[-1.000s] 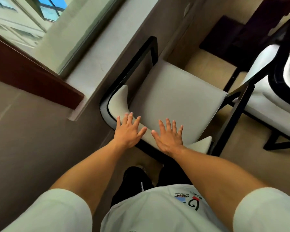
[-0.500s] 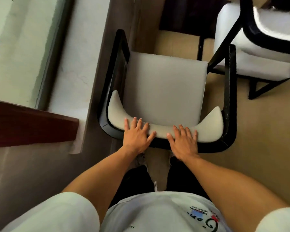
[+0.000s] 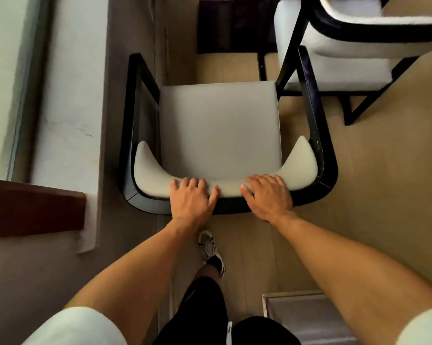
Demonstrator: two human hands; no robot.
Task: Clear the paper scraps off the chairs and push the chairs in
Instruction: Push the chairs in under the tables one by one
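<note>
A black-framed chair [image 3: 220, 125] with a pale grey seat and cream padded backrest stands directly below me, its seat bare of scraps. My left hand [image 3: 191, 199] lies on the top of the backrest left of centre, fingers curled over the padding. My right hand [image 3: 268, 196] grips the same backrest right of centre. A second white chair [image 3: 339, 43] with a black frame stands at the upper right, its frame close to the first chair's right arm.
A pale windowsill [image 3: 68, 100] and grey wall run along the left, close to the chair's left arm. A dark red wooden ledge [image 3: 33, 207] juts out at left. A dark mat [image 3: 232, 26] lies ahead. A framed panel [image 3: 304, 314] rests on the floor at lower right.
The view has swung until the chair sits squarely below me. Both hands went from lying flat with spread fingers to curling over the backrest, and they are farther apart.
</note>
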